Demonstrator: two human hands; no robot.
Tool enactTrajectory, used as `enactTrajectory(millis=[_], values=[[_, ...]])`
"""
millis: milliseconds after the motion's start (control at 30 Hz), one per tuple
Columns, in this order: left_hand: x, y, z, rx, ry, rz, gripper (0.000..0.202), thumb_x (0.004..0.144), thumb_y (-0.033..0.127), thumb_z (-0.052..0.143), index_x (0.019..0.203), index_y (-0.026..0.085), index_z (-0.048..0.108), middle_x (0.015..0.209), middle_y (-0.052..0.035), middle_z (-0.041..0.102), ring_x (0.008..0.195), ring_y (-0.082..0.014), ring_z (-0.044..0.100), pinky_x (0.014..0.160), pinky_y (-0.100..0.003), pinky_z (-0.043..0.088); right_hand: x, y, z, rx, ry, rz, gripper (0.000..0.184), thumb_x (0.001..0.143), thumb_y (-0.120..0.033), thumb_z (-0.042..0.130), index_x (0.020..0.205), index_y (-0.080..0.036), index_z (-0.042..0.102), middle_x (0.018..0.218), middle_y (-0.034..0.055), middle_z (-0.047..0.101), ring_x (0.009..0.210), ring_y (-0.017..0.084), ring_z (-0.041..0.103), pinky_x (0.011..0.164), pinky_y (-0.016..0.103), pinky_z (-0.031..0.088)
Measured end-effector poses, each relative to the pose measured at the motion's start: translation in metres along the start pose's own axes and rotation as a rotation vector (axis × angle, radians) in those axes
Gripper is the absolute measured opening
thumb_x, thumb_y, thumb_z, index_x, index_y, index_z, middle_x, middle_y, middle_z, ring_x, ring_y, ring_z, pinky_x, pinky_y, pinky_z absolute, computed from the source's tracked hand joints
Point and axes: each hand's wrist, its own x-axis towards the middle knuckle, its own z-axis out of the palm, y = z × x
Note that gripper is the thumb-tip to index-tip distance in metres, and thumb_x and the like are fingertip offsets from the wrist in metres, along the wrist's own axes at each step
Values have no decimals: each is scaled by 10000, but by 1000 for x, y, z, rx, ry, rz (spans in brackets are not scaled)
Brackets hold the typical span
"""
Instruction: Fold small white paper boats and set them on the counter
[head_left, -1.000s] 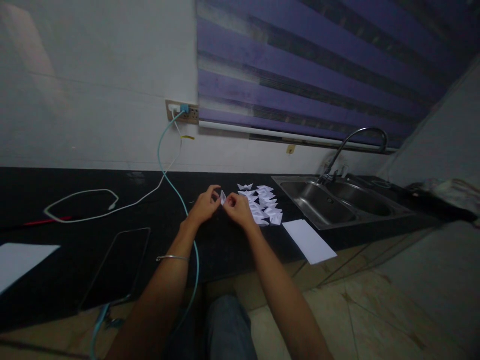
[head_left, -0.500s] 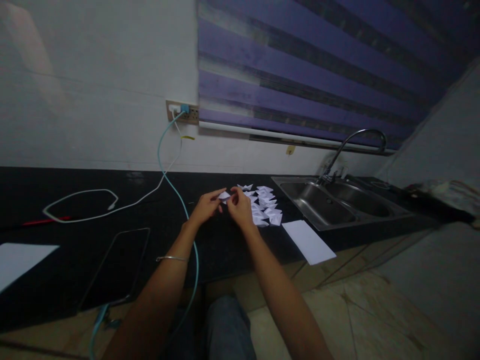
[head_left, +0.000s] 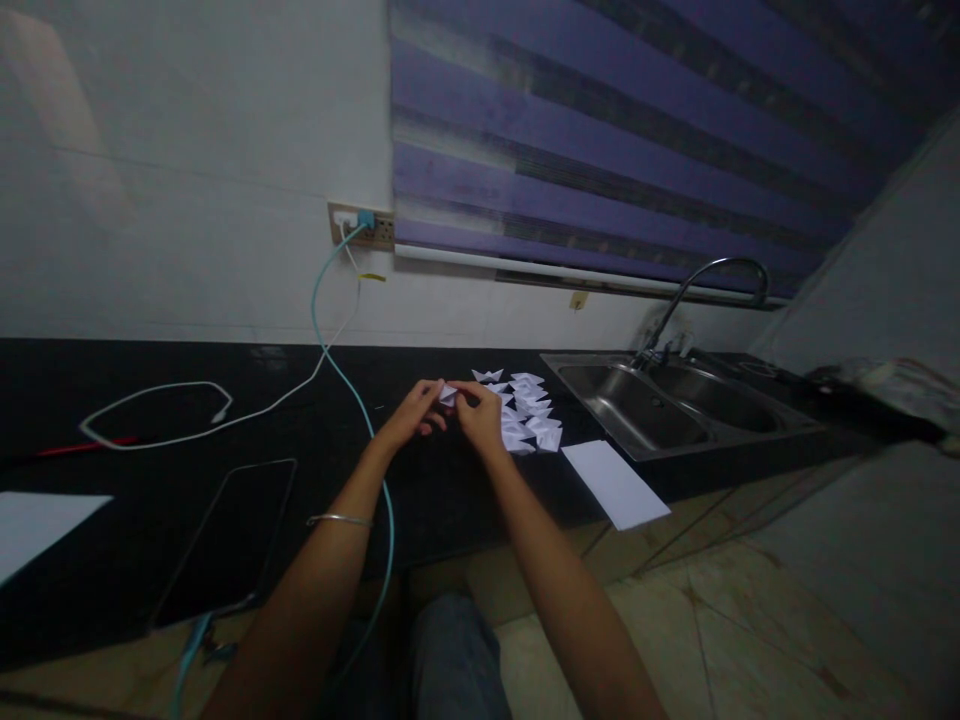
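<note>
- Pinching a small folded paper piece (head_left: 448, 394) between fingertips, the left hand (head_left: 411, 413) and right hand (head_left: 477, 415) meet just above the black counter (head_left: 315, 440)
- Both hands grasp that piece together
- More folded white pieces (head_left: 526, 415) lie just right of the hands
- Flat white sheet (head_left: 615, 483) near the steel sink (head_left: 660, 405)

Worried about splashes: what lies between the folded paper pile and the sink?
Between the paper pile and sink, only bare counter; head view shows it.
</note>
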Motion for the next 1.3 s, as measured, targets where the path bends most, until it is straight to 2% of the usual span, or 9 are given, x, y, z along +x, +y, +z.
enactTrajectory(millis=[100, 200, 367, 467, 567, 733, 1033, 1300], values=[[0, -1, 0, 28, -122, -43, 520, 792, 624, 526, 950, 129, 566, 666, -39, 628, 493, -114, 603, 383, -148, 317, 0, -3, 0, 7, -25, -47, 272, 757, -102, 506, 867, -206, 732, 908, 41, 717, 869, 188, 650, 831, 314, 492], [1, -1, -3, 69, -126, 1, 494, 791, 598, 553, 834, 108, 592, 610, -36, 609, 484, -111, 579, 389, -166, 321, 2, -4, -1, 63, -4, -27, 260, 767, -119, 506, 866, -202, 731, 913, 43, 715, 880, 184, 646, 844, 314, 487], [-2, 3, -6, 180, -113, 105, 494, 800, 592, 550, 736, 105, 600, 563, -29, 594, 442, -91, 526, 406, -184, 333, 6, 3, -2, 284, -19, 194, 224, 807, -236, 521, 909, -202, 717, 921, 41, 707, 847, 178, 640, 742, 294, 506], [-7, 7, -4, 251, -184, 128, 527, 799, 618, 532, 702, 104, 604, 540, -33, 591, 449, -100, 535, 430, -195, 354, 6, 6, -2, 372, -96, 321, 232, 782, -360, 607, 890, -189, 721, 877, 45, 706, 784, 177, 633, 667, 277, 491], [-9, 7, -2, 296, -275, 135, 551, 790, 641, 522, 677, 107, 602, 533, -38, 592, 457, -107, 544, 457, -203, 377, 5, 5, -3, 396, -173, 392, 267, 705, -395, 695, 844, -170, 730, 781, 38, 700, 680, 160, 611, 619, 266, 465], [-8, 4, -1, 336, -378, 131, 590, 789, 677, 479, 692, 111, 612, 531, -42, 600, 460, -110, 541, 470, -207, 382, 4, 5, -4, 415, -181, 391, 220, 633, -343, 753, 748, -157, 724, 692, 24, 676, 625, 145, 581, 612, 262, 444], [-12, 11, 3, 399, -352, 60, 628, 839, 651, 416, 559, 116, 591, 492, -50, 590, 434, -98, 509, 462, -206, 349, 4, 7, -1, 373, -144, 351, 259, 682, -416, 704, 724, -161, 684, 627, 11, 629, 582, 147, 554, 560, 258, 440], [-10, 11, 5, 375, -349, 111, 636, 799, 677, 452, 493, 136, 589, 461, -55, 579, 412, -111, 495, 453, -220, 349, 3, -1, 2, 351, -152, 334, 346, 702, -518, 658, 720, -173, 648, 594, 5, 601, 625, 155, 568, 553, 242, 447]])
